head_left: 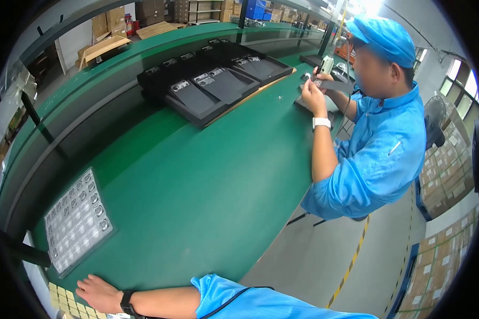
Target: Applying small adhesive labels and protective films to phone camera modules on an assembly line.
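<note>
My right hand (pixel 98 295) reaches in from the lower edge, back of the hand up, a black band (pixel 126 302) round its wrist. Its fingers are loosely bent and slightly apart, with nothing visible in them; the undersides are hidden. Just below lies a sheet of small cream-coloured square pieces (pixel 64 300), partly cut off by the dark rim. Above the hand, a clear plastic tray (pixel 80 220) rests on the green tabletop (pixel 197 202). Round metallic parts sit in some of its pockets, mainly along the far and right sides. My left hand is out of view.
At the right, a co-worker in blue (pixel 372 154) holds a small device (pixel 324 66) and a dark flat part. Black trays (pixel 197 106) with flat dark parts stand at the back. A dark post (pixel 26 250) rises beside the clear tray. Stacked cartons (pixel 442 271) stand on the floor.
</note>
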The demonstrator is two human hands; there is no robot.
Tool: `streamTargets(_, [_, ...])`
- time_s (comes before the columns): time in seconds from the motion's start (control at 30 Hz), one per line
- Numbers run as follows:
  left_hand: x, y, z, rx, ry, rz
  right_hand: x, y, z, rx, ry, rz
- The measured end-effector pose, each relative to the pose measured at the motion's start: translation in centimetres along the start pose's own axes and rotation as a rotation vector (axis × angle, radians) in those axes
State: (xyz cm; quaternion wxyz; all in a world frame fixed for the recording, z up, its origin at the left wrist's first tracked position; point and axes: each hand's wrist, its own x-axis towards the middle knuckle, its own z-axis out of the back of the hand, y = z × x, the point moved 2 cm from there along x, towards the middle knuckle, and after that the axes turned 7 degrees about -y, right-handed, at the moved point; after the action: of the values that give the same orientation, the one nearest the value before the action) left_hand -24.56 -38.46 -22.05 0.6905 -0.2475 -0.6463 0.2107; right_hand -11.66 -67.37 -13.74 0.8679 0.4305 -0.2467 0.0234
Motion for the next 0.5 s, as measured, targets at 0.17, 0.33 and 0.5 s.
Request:
streamTargets(0.17, [-3.9, -1.5, 4.1, 0.060, -0.178, 0.058, -0.1, -0.7, -2.8, 0.066, -0.169, 0.029])
streamTargets(0.33, [-4.6, -0.7, 8.1, 0.179, -0.513, 0.080, -0.6, 0.0, -0.2, 0.006, -0.178, 0.089])
streamTargets(0.5, [2.7, 5.3, 9.2, 0.393, -1.355, -0.002, 0.8, 1.6, 1.1, -0.081, 0.026, 0.067])
